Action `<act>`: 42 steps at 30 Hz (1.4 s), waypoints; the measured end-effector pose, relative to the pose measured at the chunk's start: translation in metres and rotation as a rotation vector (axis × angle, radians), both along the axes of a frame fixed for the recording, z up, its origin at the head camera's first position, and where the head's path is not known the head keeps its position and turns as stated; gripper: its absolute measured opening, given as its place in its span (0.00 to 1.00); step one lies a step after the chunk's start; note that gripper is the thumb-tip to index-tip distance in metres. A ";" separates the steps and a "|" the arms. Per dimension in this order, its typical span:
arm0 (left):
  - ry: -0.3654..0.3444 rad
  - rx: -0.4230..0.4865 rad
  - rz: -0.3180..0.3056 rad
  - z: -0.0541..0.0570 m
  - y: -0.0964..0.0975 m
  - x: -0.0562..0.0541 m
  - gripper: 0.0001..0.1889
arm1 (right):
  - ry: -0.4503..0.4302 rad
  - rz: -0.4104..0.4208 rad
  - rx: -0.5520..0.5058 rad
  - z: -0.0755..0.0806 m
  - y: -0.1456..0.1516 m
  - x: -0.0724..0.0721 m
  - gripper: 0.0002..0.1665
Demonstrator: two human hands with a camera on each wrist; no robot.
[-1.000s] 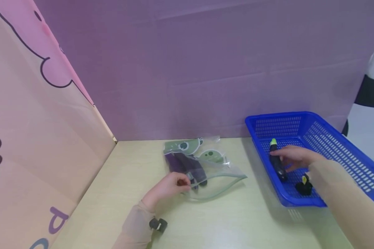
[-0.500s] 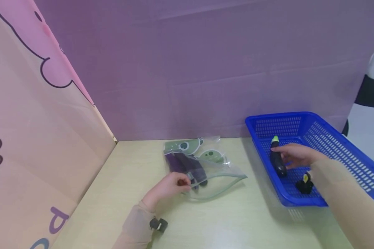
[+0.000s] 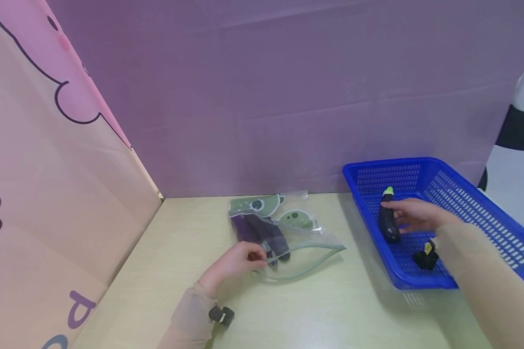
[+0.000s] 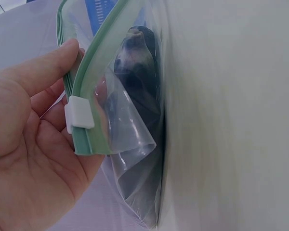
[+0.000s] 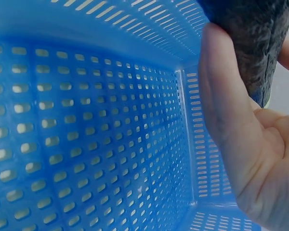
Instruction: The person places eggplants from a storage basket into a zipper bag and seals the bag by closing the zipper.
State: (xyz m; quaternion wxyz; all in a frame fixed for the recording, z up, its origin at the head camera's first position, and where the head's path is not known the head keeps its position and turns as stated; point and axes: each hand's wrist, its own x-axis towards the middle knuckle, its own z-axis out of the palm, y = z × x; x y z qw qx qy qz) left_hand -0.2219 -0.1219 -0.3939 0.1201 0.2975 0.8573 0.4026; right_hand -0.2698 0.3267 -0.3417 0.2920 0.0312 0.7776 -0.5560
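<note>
My left hand (image 3: 233, 266) pinches the mouth of a clear zip bag (image 3: 297, 219) lying on the table, its opening spread apart. In the left wrist view, thumb and fingers are on the green zip strip (image 4: 84, 77), just above a white slider (image 4: 79, 113). Dark purple eggplants (image 3: 262, 230) lie inside the bag. Over at the right, my right hand (image 3: 415, 215) grips a dark eggplant (image 3: 388, 228) with a light green end, within the blue basket (image 3: 423, 283). The right wrist view shows the thumb along the eggplant's side, with the far fingers partly hidden behind it.
The basket's perforated floor (image 5: 86, 144) shows beneath the right hand. A purple cloth (image 3: 253, 97) hangs behind the table (image 3: 192, 232), and a printed pink cloth (image 3: 61, 184) stands on the left. Black wrist devices (image 3: 221, 315) are worn on both arms.
The right hand has shifted slightly away from me with the eggplant, which now stands a bit farther back over the basket. The left hand and bag stay still.
</note>
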 end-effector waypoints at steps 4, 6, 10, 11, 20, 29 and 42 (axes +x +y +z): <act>-0.001 0.003 0.000 0.000 0.000 0.000 0.02 | 0.017 -0.018 0.001 0.001 0.000 0.000 0.14; -0.003 0.003 -0.001 -0.001 -0.001 -0.001 0.02 | 0.020 -0.020 0.005 0.002 -0.001 0.000 0.15; -0.010 0.004 -0.004 -0.003 -0.001 -0.002 0.02 | 0.015 -0.025 -0.002 0.003 -0.001 0.000 0.15; -0.010 0.005 -0.003 -0.003 -0.001 -0.002 0.02 | 0.014 -0.028 -0.005 0.003 -0.001 0.000 0.15; -0.020 0.012 0.007 -0.003 -0.001 -0.002 0.02 | 0.012 -0.098 -0.091 0.006 0.000 -0.001 0.16; -0.033 0.019 0.006 -0.003 -0.001 -0.001 0.02 | 0.033 -0.126 -0.134 0.011 -0.004 -0.001 0.14; -0.022 0.020 0.009 -0.003 -0.001 0.000 0.03 | 0.023 -0.156 -0.216 0.013 -0.004 0.003 0.15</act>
